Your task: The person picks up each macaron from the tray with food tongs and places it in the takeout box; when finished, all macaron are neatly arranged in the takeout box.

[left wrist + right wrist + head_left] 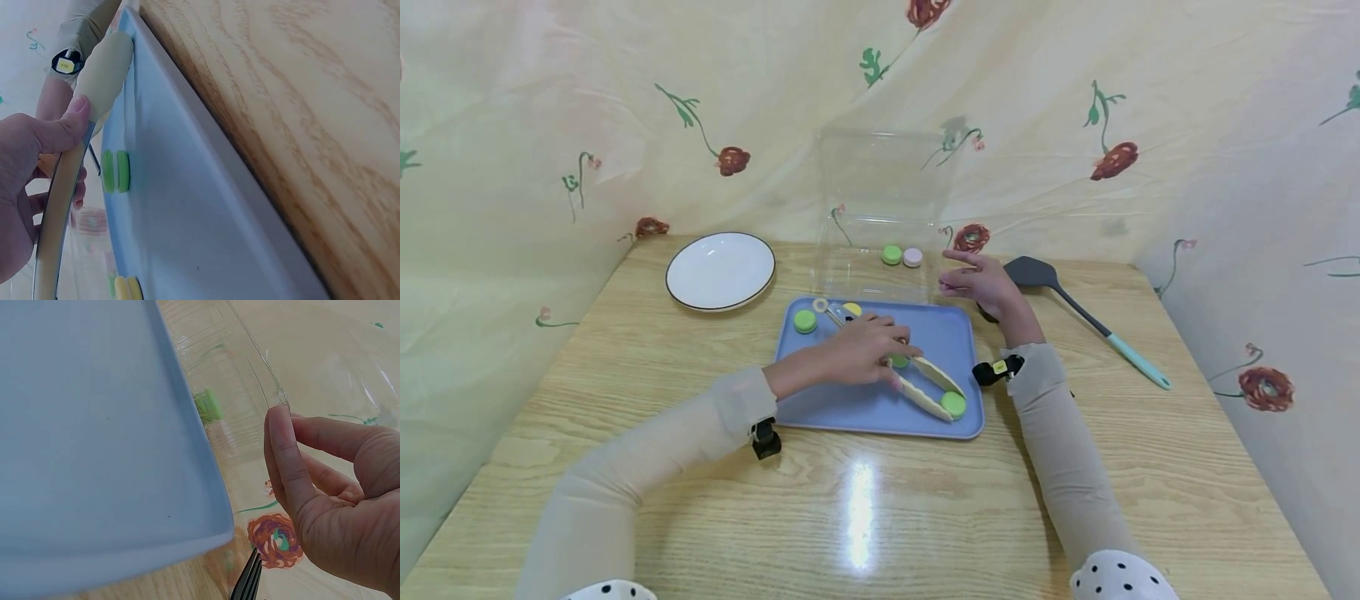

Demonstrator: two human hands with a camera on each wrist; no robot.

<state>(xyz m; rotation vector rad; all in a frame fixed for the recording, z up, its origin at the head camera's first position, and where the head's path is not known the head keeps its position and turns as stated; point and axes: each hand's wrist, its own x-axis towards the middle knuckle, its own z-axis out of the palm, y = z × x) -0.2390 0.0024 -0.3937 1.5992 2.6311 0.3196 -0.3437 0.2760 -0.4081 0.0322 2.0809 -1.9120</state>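
My left hand point(867, 348) grips a pair of tongs point(925, 403) with cream scalloped tips, held low over the blue tray point(865, 417). The tips lie on either side of a green macaron point(953, 405) at the tray's front right corner. Another green macaron point(805, 322) sits at the tray's back left. A yellow macaron point(852, 309) and a further green macaron point(899, 361) are partly hidden by the hand and tongs. With thumb and fingers, my right hand point(981, 287) pinches the edge of the clear plastic box point(240, 381), which holds a green macaron point(891, 255) and a pink macaron point(913, 257).
A white plate point(720, 271) with a dark rim stands at the back left. On the right lies a spatula point(1078, 308) with a turquoise handle. Black fork tines point(248, 578) show beside the tray corner in the right wrist view. The box's lid point(887, 171) stands up against the flowered cloth.
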